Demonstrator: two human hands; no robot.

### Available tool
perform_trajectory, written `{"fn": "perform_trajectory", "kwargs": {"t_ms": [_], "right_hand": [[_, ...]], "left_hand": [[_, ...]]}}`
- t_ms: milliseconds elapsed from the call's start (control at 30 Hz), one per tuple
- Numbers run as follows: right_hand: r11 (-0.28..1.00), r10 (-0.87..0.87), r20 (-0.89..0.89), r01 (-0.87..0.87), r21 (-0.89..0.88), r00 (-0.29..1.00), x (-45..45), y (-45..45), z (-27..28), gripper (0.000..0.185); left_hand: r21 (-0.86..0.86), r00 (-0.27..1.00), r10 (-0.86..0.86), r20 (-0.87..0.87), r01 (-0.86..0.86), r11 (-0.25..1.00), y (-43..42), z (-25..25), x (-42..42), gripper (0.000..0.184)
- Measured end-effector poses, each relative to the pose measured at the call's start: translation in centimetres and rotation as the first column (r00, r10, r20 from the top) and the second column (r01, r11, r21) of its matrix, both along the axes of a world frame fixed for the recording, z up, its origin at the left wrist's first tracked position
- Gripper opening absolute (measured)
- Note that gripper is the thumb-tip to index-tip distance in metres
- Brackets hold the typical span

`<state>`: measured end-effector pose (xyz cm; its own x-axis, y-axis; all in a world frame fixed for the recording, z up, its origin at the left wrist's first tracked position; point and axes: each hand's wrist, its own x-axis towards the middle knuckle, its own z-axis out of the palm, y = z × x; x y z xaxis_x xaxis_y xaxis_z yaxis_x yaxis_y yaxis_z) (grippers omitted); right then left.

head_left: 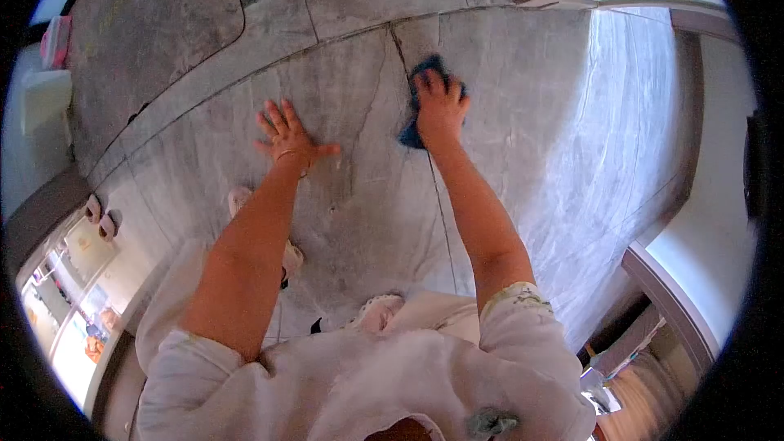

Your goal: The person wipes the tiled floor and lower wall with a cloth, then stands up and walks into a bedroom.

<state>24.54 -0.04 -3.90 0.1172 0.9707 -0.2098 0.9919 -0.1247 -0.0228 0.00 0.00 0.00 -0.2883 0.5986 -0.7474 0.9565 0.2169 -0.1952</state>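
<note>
My left hand (287,139) rests palm down on the grey tiled floor (351,196), its fingers spread and nothing under them that I can see. To its right, my right hand (442,108) presses a dark blue cloth (414,135) against the floor, over a dark joint line between tiles. Parts of the cloth stick out above and below the hand; the rest is hidden beneath the palm and fingers.
A grey mat (155,41) lies at the upper left, near a pink item (56,42). A pair of slippers (100,219) sits by the left doorway. Brown-framed openings stand at the right, and bright light falls on the floor (625,114) there.
</note>
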Motion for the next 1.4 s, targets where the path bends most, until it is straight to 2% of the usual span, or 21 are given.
{"fn": "perform_trajectory", "kwargs": {"t_ms": [67,100,133,200,267,433,533,633,667,733,800,900,933,1033,1067,1167,1200,1267,1367,1400], "right_hand": [[0.993,-0.119,0.006,0.119,0.025,0.993,1.0,1.4,0.4,0.043],[0.987,-0.094,0.061,0.101,-0.122,0.994,1.5,-4.1,2.0,0.041],[0.994,-0.078,0.112,0.087,-0.072,0.991,2.5,-3.7,1.5,0.041],[0.998,-0.056,0.125,0.061,-0.032,0.991,0.1,-5.8,1.3,0.038],[0.999,-0.015,0.126,0.019,-0.029,0.992,0.4,-5.8,1.1,0.044],[0.999,-0.027,0.131,0.022,0.04,0.991,1.4,1.7,-0.1,0.048],[0.993,-0.061,0.1,0.071,-0.095,0.993,0.4,-3.3,1.6,0.049],[0.999,-0.014,0.167,0.019,-0.026,0.986,1.1,-1.2,0.6,0.051],[0.993,-0.036,0.184,0.056,-0.105,0.982,1.0,1.3,1.7,0.052],[0.996,-0.026,0.151,0.038,-0.079,0.988,1.3,1.8,1.7,0.045],[1.0,0.018,0.163,-0.017,-0.006,0.986,1.4,-0.4,0.3,0.039],[0.998,0.028,0.169,-0.017,-0.066,0.985,0.1,-3.5,1.0,0.037],[0.999,0.036,0.197,-0.031,-0.029,0.98,0.4,-2.7,0.7,0.037],[0.993,-0.091,0.195,0.104,-0.06,0.977,2.1,4.0,0.8,0.038],[0.993,-0.038,0.22,0.061,-0.097,0.975,2.4,4.7,1.8,0.038],[0.998,-0.024,0.02,0.022,0.067,1.0,6.5,2.6,-0.3,0.049],[0.97,-0.225,0.014,0.223,0.098,0.974,6.4,2.9,-0.4,0.048],[0.798,-0.589,-0.016,0.585,0.145,0.808,5.7,3.9,0.3,0.048],[0.899,-0.411,0.287,0.437,-0.028,0.865,-4.2,8.2,-1.5,0.053],[0.967,-0.255,0.255,0.249,0.057,0.933,-9.3,7.9,-3.7,0.052]], "left_hand": [[0.042,1.0,0.007,0.025,-0.008,0.999,-0.9,-0.3,-0.6,0.14],[-0.115,0.999,0.02,0.046,-0.015,0.993,-5.7,1.2,-0.2,0.14],[-0.073,0.996,0.023,0.087,-0.017,0.997,-4.6,-0.2,1.0,0.141],[-0.042,0.998,0.016,0.061,-0.014,0.999,-3.1,0.0,0.3,0.141],[-0.062,0.999,0.008,0.033,-0.006,0.998,-3.0,0.3,0.3,0.14],[0.002,1.0,0.019,0.014,-0.019,1.0,-0.4,0.1,-0.3,0.138],[0.03,0.998,0.02,0.058,-0.021,0.999,-0.5,-0.3,-0.6,0.139],[0.013,1.0,0.005,0.022,-0.005,1.0,-0.4,0.4,-0.4,0.138],[0.0,1.0,0.002,-0.001,-0.002,1.0,-0.6,0.7,-0.1,0.137],[-0.008,1.0,0.005,-0.016,-0.005,1.0,-0.4,0.5,-0.2,0.137],[-0.016,1.0,0.01,-0.019,-0.01,1.0,-0.2,0.3,-0.3,0.137],[-0.028,1.0,0.028,-0.014,-0.028,0.999,-0.4,-0.1,-0.6,0.137],[-0.025,0.999,0.03,-0.011,-0.03,0.999,-0.1,0.0,-0.5,0.137],[-0.041,0.999,0.041,-0.008,-0.041,0.998,-0.3,0.7,-0.1,0.137],[-0.038,0.999,0.045,-0.014,-0.046,0.998,0.0,0.9,-0.2,0.137],[0.005,1.0,0.022,-0.009,-0.022,1.0,-0.4,0.1,-0.5,0.136],[-0.02,0.999,0.016,-0.028,-0.017,1.0,-0.2,0.1,-0.5,0.136],[-0.073,0.998,0.008,-0.066,-0.012,0.997,0.2,0.3,-0.1,0.136],[-0.038,0.999,0.001,-0.034,-0.003,0.999,-0.1,0.1,-0.3,0.136],[-0.04,0.999,0.009,-0.035,-0.011,0.999,0.0,0.1,-0.3,0.136]]}}
